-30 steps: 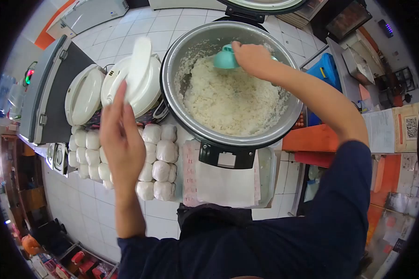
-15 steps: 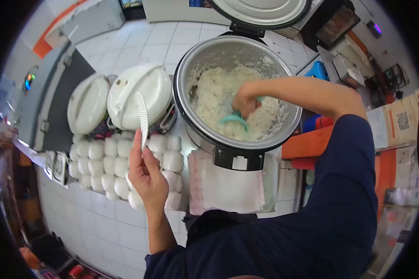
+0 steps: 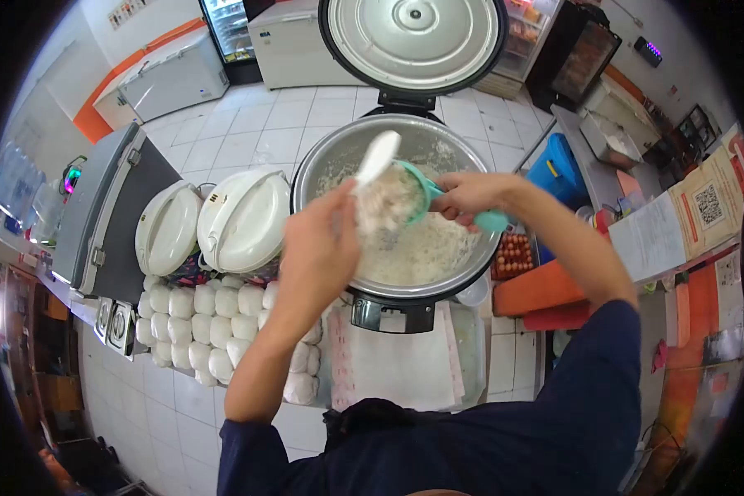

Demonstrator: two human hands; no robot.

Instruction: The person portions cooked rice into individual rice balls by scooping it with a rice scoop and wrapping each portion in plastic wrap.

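Rice (image 3: 388,202) heaps in the teal cup (image 3: 417,192) held over the open cooker (image 3: 322,165), right hand (image 3: 467,197) gripping its handle while left hand (image 3: 322,240) clasps the white paddle (image 3: 378,157), pressing it level.

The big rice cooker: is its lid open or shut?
Open. The lid stands raised behind the rice cooker, and the rice inside the pot is exposed.

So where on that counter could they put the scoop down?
The paper sheets in front of the rice cooker lie bare. Left of them, wrapped rice balls fill the counter up to the two white cookers.
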